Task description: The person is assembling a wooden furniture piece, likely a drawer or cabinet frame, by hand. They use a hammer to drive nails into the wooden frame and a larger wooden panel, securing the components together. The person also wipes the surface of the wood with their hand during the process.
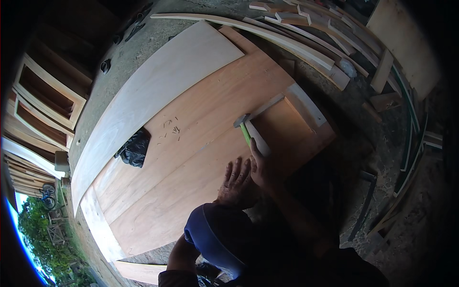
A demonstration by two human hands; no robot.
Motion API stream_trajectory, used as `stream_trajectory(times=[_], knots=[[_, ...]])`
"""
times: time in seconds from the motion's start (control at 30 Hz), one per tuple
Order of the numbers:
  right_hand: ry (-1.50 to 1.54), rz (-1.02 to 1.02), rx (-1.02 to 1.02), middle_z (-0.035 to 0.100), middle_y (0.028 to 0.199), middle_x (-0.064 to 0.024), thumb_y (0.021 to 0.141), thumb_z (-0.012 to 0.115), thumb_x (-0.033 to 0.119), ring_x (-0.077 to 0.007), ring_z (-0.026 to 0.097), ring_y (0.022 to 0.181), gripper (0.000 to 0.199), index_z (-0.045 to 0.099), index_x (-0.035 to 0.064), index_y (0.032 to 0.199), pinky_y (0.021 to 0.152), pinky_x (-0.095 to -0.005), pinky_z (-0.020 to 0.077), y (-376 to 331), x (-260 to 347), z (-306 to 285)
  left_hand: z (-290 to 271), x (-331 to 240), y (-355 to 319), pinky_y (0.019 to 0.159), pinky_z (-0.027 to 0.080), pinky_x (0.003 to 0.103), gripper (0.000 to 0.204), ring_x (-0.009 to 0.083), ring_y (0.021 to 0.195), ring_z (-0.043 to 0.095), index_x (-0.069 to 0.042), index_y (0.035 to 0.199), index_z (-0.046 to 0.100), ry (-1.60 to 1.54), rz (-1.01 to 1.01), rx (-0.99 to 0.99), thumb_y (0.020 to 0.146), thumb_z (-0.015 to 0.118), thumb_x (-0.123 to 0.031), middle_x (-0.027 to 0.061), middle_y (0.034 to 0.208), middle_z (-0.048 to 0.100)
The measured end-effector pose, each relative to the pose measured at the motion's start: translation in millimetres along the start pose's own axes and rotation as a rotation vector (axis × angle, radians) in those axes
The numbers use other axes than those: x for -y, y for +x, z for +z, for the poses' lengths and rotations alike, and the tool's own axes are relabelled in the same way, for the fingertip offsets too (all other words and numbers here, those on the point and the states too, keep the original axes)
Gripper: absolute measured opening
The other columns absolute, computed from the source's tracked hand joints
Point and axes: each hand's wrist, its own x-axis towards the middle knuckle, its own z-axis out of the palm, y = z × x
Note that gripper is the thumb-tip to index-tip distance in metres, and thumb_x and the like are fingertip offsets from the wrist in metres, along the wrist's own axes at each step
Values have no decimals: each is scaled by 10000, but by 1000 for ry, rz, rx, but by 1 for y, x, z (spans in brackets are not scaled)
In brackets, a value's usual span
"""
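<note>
A hammer (245, 133) with a grey head and green handle is in my right hand (259, 165), whose fingers are wrapped round the handle. Its head lies over the large wooden panel (191, 177), beside a framed rectangular recess (282, 122). My left hand (234, 178) rests on the panel with fingers spread, just left of the right hand, and holds nothing I can see. Dark blue cloth (215, 234) hides part of my left forearm. Several loose nails (175, 130) are scattered on the panel, near a black plastic bag (135, 149).
A pale board (158, 71) lies along the panel's far left side. Long timber strips (267, 40) and offcuts lie on the concrete floor beyond. Wooden frames (50, 93) lean at the left. Metal and green-edged pieces (410, 138) stand at the right.
</note>
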Motion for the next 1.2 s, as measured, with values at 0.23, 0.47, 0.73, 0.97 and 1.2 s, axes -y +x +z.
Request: stream_trajectory(times=[0.23,0.47,0.73,0.97,1.2], knots=[[-92,50,124,649,896,-249,962,539,85,-410,662,762,627,315,56,1547,658,-467,524,4,-3,-4,-2,4,7,1213,141,604,999,433,1493,206,-32,1476,403,0,16,-37,703,757,-556,192,1587,296],[-85,-14,97,632,884,-260,908,547,-9,-423,665,835,673,329,59,1541,742,-470,547,8,9,-19,-4,0,-3,1217,136,596,968,425,1499,196,-43,1494,382,-39,-2,-3,734,742,-523,193,1589,288],[-311,-179,226,626,787,-203,830,663,59,-373,645,725,846,275,131,1578,662,-468,522,28,3,-42,-13,-5,7,1232,116,575,1000,400,1517,157,-78,1539,305,-23,-24,32,749,729,-523,183,1605,267],[-128,-220,115,620,1191,-317,923,516,-13,-436,659,933,634,343,32,1531,828,-432,541,27,8,-26,-11,5,-12,1230,164,541,925,394,1489,248,-70,1506,381,-170,-32,-102,760,755,-469,172,1574,341],[86,37,151,454,742,-6,1045,389,133,-53,383,552,563,245,81,1587,507,-244,401,-14,-81,-16,6,111,3,942,453,469,303,340,1134,580,-83,1157,641,-341,-634,-767,878,652,-203,140,1173,626]])
